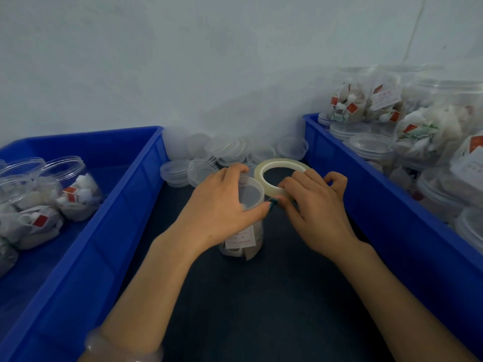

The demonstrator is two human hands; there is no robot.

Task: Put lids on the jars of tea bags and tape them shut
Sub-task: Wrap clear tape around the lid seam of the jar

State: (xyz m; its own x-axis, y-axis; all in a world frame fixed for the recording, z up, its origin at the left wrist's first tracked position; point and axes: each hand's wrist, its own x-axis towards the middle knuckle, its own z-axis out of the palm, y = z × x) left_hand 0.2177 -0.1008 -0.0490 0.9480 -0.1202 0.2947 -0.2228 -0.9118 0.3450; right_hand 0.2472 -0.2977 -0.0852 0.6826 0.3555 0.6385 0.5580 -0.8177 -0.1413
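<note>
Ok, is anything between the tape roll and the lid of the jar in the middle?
Nothing visible. The tape roll, held by the right hand, sits right beside the lid on its right side. The left hand grips the lid from the left, leaving that side bare.

jar (244, 231) stands between two bins (130, 205) (366, 184), lids (224, 152) behind it.

Pale grey-blue wall (183, 61), faintly smudged; thin cord (415, 30) running down right side; dark counter (248, 309); soft, even light.
</note>
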